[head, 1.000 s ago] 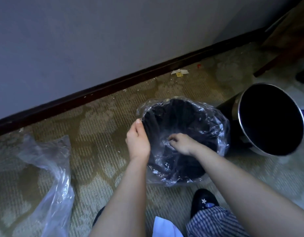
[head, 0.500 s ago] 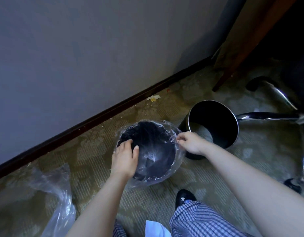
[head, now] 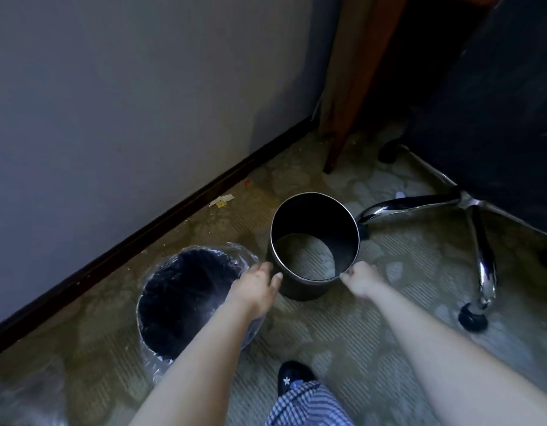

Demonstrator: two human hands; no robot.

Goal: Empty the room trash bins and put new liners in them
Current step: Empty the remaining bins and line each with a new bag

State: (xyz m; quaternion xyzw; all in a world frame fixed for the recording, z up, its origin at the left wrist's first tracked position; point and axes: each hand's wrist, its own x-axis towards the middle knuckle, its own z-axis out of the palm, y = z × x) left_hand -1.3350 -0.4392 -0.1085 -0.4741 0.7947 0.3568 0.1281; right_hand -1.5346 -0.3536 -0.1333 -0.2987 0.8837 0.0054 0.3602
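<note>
A view looking down at a person's two bare arms, held out over patterned carpet towards a black cylindrical bin with a bright metal rim. This bin stands upright, its long axis vertical and its mouth facing up, just beyond both hands and centred between them. The left hand is at the near-left of the bin, with fingers fairly straight and spread and the fingertips at or touching the wall just under the rim. The right hand is at the near-right of the rim with fingers curled. Blur hides whether they have closed on the rim. Both hands are about equally near.

Carpet seems to show through the bin's bottom (it may be a bottomless outer sleeve). It has no liner.

To the left, just beside it and partly under the left forearm, stands a second dark bin, already fitted with a clear liner folded over its edge.

To the right is a chrome office chair base, one leg ending close to the unlined bin's far-right side, which could snag it if it swings that way. A wooden desk leg stands further back. Paper scraps lie by the dark baseboard. A black shoe is nearest the viewer.
</note>
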